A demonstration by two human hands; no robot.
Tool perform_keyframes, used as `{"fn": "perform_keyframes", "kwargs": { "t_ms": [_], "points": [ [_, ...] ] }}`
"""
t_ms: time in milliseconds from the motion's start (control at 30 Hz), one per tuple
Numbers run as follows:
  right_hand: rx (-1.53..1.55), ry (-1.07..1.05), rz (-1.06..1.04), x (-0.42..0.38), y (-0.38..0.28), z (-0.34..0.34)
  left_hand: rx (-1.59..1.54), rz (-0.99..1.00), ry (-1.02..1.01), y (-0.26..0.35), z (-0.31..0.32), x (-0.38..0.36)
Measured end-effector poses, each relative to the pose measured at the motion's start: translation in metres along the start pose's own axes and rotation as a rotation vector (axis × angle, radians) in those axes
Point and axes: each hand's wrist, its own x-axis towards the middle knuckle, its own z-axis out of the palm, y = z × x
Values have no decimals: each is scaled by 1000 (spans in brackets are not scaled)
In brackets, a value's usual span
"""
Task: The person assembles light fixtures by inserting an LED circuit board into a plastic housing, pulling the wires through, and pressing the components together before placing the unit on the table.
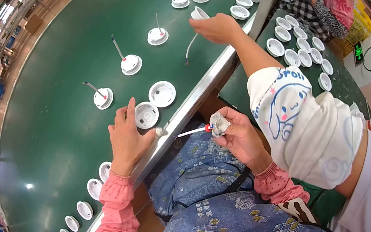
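My left hand is over the green work surface, fingers spread and nothing held; its thumb tip has a white wrapping. Its fingertips are right beside a shallow white round cup, with a second white cup behind it. Over my lap, my right hand pinches a small crumpled-looking white part between thumb and fingers. From that part a short white cable with a red collar points left, its end near the table's metal edge.
A co-worker's hand reaches in from the right, holding a white cup with a dangling cable. Several white units with upright cables, such as this one, stand along the green table. More cups cover a side table.
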Motion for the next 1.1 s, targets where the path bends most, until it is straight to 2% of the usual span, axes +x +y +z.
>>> {"fn": "perform_keyframes", "kwargs": {
  "t_ms": [133, 200, 267, 333, 433, 667, 933, 1067, 1100],
  "points": [
    [91, -11, -24, 5, 0, 0, -146, 112, -149, -27, -12, 12],
    [135, -90, -38, 9, 4, 0, -241, 166, -202, -40, -1, 25],
    [149, -151, -42, 11, 5, 2, -215, 194, -206, -40, 3, 31],
    [120, -119, -58, 9, 0, 12, -230, 189, -209, -35, 4, 33],
    [85, -92, -58, 10, -2, 17, -277, 185, -126, -27, 2, 29],
    [76, -77, -66, 9, -7, 24, -187, 277, -106, -27, 14, 33],
    [232, -126, -234, -7, -23, 19, -355, 145, 21, -5, -19, -2],
    [158, -197, -306, -9, -14, 20, -372, 192, 166, 23, -11, -26],
    [121, -227, -283, -8, -11, 22, -406, 157, 144, 27, -8, -32]
  ]
}}
